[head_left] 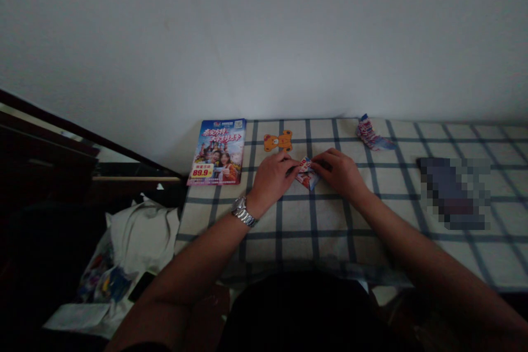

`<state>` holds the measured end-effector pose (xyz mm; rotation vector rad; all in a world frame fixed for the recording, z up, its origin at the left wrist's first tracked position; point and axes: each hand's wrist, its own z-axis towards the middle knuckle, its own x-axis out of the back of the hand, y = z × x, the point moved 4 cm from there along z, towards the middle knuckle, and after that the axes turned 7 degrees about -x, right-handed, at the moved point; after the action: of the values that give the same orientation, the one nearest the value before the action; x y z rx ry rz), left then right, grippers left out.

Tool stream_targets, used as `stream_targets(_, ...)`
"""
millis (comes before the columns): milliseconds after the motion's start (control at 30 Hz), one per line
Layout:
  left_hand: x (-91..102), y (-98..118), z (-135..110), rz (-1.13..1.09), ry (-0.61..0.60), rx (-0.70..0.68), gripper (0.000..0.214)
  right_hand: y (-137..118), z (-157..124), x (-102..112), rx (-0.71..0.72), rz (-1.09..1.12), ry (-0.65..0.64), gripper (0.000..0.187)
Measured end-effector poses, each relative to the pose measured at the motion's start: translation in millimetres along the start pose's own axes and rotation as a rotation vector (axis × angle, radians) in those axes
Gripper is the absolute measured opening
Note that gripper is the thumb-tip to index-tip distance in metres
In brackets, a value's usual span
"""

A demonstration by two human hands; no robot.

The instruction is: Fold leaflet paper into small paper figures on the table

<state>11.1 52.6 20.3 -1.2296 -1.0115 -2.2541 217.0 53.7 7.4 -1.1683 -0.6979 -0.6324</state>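
Note:
A small folded piece of printed paper (307, 174), red, blue and white, lies on the checked tablecloth (313, 214) between my two hands. My left hand (272, 177), with a silver watch at the wrist, pinches the paper's left edge with closed fingers. From the other side, my right hand (339, 171) presses on the paper's right edge, fingers curled together. Both hands rest on the cloth.
A colourful flyer (217, 151) lies at the table's far left corner. An orange bear-shaped cutout (278, 141) sits just beyond my left hand. A crumpled printed paper piece (371, 135) lies far right of centre. A dark blurred object (451, 192) rests on the right. Bags and cloth (132, 242) are piled on the floor at left.

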Motion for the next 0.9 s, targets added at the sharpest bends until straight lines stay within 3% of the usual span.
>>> stream_targets(367, -1.6, 3.7, 1.0, 0.042, 0.031, 0.04, 0.016, -7.3, 5.3, 1.7, 0.044, -0.051, -0.037, 0.017)
stream_targets(533, -2.8, 4.2, 1.3, 0.043, 0.024, 0.063, 0.014, -6.1, 6.2, -7.1, 0.057, -0.093, -0.048, 0.036)
stream_targets(900, -3.6, 2.3, -1.0, 0.001, 0.038, 0.076, 0.015, -8.8, 7.9, -8.2, 0.067, -0.021, -0.056, 0.029)
